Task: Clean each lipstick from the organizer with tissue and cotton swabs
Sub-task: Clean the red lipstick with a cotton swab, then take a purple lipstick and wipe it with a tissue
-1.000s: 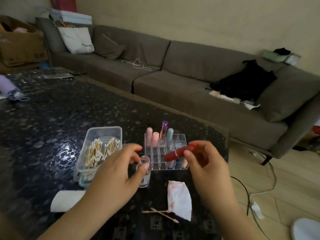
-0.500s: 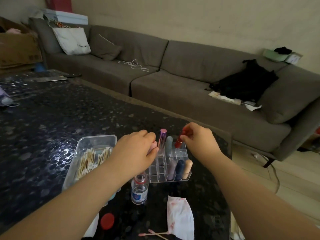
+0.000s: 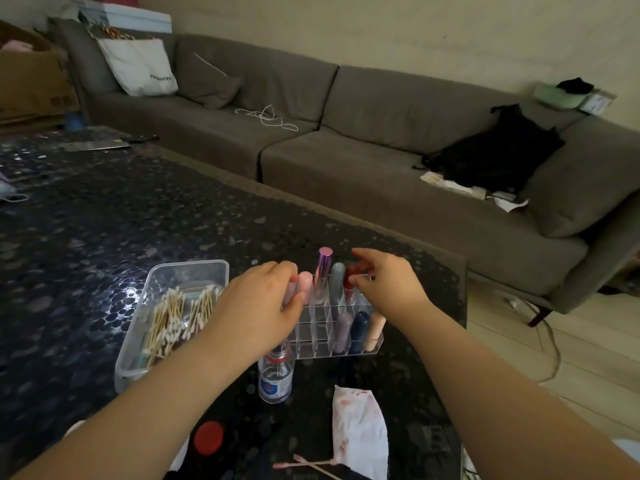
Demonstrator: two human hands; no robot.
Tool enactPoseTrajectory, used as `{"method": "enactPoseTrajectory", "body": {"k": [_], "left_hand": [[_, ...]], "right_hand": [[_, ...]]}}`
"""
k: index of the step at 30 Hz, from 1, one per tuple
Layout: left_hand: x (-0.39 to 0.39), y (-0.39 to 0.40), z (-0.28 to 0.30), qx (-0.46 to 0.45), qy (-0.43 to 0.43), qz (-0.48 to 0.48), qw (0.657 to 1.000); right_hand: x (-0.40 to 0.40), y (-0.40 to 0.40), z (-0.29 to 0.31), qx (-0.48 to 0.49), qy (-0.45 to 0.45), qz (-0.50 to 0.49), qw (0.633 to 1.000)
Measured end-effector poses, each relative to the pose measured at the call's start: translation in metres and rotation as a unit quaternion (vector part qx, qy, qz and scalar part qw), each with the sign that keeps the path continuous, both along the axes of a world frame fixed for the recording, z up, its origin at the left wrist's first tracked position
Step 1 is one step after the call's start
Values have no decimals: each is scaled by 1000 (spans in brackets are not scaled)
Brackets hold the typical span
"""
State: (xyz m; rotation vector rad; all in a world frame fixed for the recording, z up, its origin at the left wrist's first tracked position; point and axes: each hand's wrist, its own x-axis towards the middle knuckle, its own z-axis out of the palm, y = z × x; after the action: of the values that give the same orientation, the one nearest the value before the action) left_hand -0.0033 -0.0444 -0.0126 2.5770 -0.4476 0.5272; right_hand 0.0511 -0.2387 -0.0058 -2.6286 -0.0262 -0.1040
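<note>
While the right hand pinches the red lipstick into the organizer's back row at frame centre and the left hand grips a pink lipstick, a careless tug could topple neighbouring tubes.

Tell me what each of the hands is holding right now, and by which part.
The right hand pinches the red lipstick by its top end, in a back slot of the organizer. The left hand grips a pink lipstick near its top.
</note>
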Motion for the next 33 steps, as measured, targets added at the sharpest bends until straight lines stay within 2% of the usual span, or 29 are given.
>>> {"method": "enactPoseTrajectory", "body": {"k": [5, 8, 10, 15, 19, 21, 24, 26, 29, 33], "left_hand": [[-8, 1, 1, 3, -20, -8, 1000], [-16, 4, 0, 12, -16, -5, 1000], [-21, 6, 0, 14, -25, -6, 1000], [-30, 11, 6, 10, -29, 1, 1000], [-36, 13, 10, 1, -54, -6, 999], [-47, 15, 11, -14, -68, -15, 997], [-75, 15, 8, -32, -85, -39, 995], [-97, 15, -1, -42, -72, -62, 995], [-120, 14, -11, -98, 12, -66, 993], [-138, 19, -29, -157, 144, -68, 975]], "right_hand": [[-30, 6, 13, -68, -70, 42, 994], [-49, 12, 9, -167, -56, 104, 979], [-54, 14, 4, -211, -30, 112, 971], [-56, 18, 3, -219, 1, 107, 970], [-65, 16, 22, -238, -35, 100, 966], [-74, 14, 33, -212, -60, 90, 971], [-99, 15, 46, -116, -90, 68, 987], [-123, 20, 48, -40, -68, 67, 995], [-151, 29, 41, 37, -13, 74, 996], [-179, 42, 20, 95, 9, 76, 993]]}}
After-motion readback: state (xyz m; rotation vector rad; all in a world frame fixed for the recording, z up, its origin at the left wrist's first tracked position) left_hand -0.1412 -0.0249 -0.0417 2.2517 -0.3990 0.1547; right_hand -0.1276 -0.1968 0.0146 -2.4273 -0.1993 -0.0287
